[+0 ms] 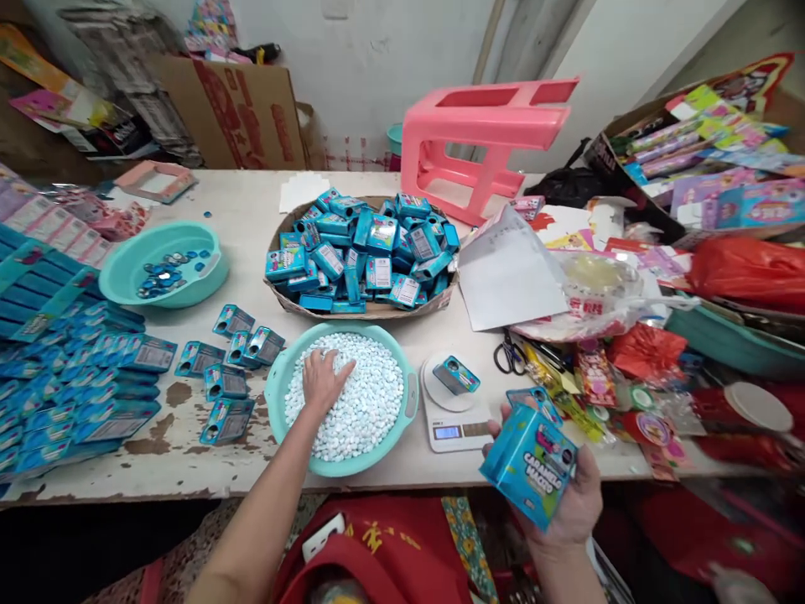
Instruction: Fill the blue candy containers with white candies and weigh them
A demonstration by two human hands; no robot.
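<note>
My left hand (324, 382) lies with its fingers spread on small white and pale-blue candies (371, 403), which fill a turquoise basin (410, 394). Palm up at the right front, my right hand (582, 512) is closed round a blue candy tin (534, 470) lettered "Caramelo Macizo". Just behind that tin shows another blue tin (546, 403); whether my fingers touch it I cannot tell. Between my hands a small white digital scale (449, 428) carries a single blue tin (456, 375) lying on its side, its round opening facing me.
A cardboard tray (277, 298) heaped with blue tins stands behind the basin. Several loose tins (226, 419) and stacked tins (119, 419) lie left, near a basin of small lids (189, 289). Scissors (509, 354), a paper sheet (509, 268) and a pink stool (484, 117) are right.
</note>
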